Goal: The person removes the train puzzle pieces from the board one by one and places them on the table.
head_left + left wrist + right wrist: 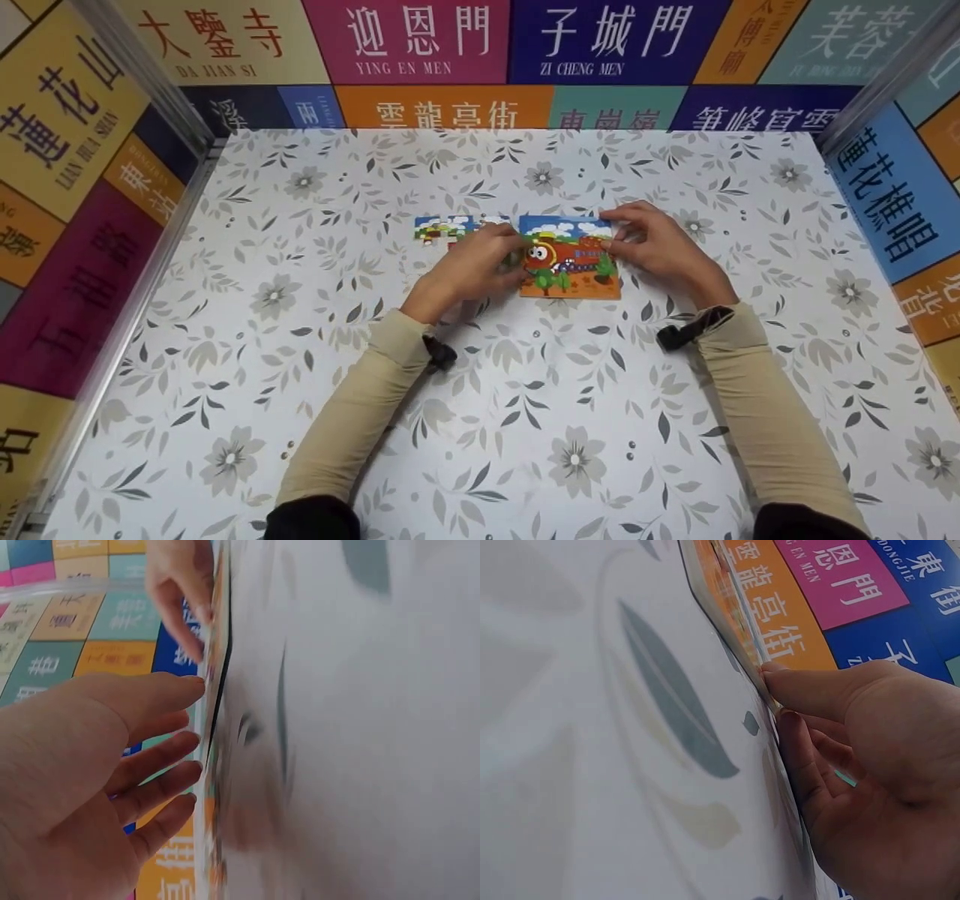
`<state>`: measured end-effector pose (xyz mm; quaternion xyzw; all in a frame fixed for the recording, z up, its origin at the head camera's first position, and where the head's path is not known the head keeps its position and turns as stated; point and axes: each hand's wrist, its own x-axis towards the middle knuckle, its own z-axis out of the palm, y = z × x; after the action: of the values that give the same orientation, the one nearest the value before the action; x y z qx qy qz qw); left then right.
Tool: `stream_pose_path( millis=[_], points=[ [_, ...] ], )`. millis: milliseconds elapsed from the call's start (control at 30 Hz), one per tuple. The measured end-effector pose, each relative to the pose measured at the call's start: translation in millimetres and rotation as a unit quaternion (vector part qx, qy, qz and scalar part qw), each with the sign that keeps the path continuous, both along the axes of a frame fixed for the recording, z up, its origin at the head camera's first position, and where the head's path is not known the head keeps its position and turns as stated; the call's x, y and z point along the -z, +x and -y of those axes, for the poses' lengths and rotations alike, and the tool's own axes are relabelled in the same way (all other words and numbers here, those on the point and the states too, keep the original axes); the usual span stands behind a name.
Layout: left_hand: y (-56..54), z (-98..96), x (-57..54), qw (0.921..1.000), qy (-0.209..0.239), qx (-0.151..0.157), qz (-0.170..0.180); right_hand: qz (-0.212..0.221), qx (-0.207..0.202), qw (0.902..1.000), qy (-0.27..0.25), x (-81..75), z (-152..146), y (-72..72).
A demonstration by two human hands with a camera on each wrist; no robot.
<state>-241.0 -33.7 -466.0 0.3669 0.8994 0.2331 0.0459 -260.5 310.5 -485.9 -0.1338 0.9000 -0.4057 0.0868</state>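
Note:
A jigsaw puzzle (566, 281) with a red cartoon train picture lies flat on the table in the head view. My right hand (656, 244) grips it at the upper right corner, thumb and index fingertip at its edge. In the right wrist view, the thumb of my right hand (885, 735) meets the puzzle's rim. My left hand (484, 262) is at the puzzle's left edge. The left wrist view shows the fingers of my left hand (97, 765) loosely extended. Behind this hand, partly hidden, lies a strip of joined jigsaw pieces (442, 223) with clouds and a ragged lower edge.
A white table covering (480, 420) with grey flowers and leaves lies under everything. Coloured panels (420, 41) with large characters stand along the back and both sides. A black strap device (442, 352) sits on my left wrist, and another (682, 334) on my right.

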Motion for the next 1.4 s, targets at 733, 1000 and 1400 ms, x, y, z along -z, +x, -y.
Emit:
stream_pose_path(
  millis=[733, 1000, 1400],
  points=[
    [-1.4, -25.2, -5.9, 0.9966, -0.034, -0.032, 0.068, -0.011, -0.009, 0.9999, -0.009, 0.8, -0.1, 0.9],
    [-1.9, -25.8, -6.6, 0.9969, -0.021, -0.045, 0.062, -0.009, -0.002, 0.9999, -0.006, 1.5, -1.3, 0.1],
    [-0.9, -25.5, -6.0, 0.9971, -0.016, -0.038, 0.064, -0.002, 0.000, 1.0000, -0.008, 0.3, -0.6, 0.0]
  ],
)
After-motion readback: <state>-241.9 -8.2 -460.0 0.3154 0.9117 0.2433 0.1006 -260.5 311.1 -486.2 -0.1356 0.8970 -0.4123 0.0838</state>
